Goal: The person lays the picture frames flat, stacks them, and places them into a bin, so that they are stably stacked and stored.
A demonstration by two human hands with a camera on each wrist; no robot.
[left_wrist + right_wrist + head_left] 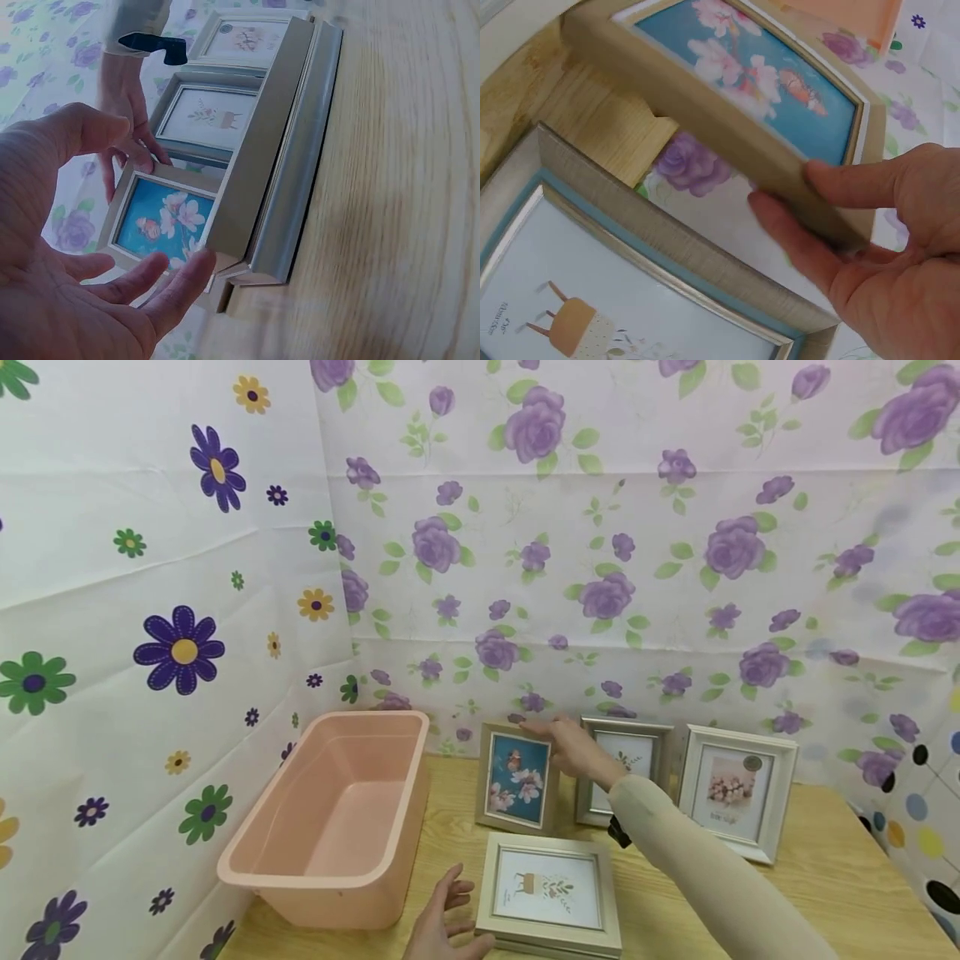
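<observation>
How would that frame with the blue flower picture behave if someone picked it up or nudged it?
The blue-picture frame would likely stay stiff, given its thick, straight border. Standing on the table, it could tip if nudged near the top. It's probably light enough for one hand, since only the right fingers pinch its edge.

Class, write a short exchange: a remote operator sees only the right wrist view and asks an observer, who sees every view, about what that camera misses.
Operator: I see the right hand gripping the blue-picture frame. Where is the left hand?
Observer: By the left side of the frame stack, with its fingers spread.
Operator: What stands past the silver frame, on the side away from the basin?
Observer: A white frame, with pink blossoms pictured.
</observation>
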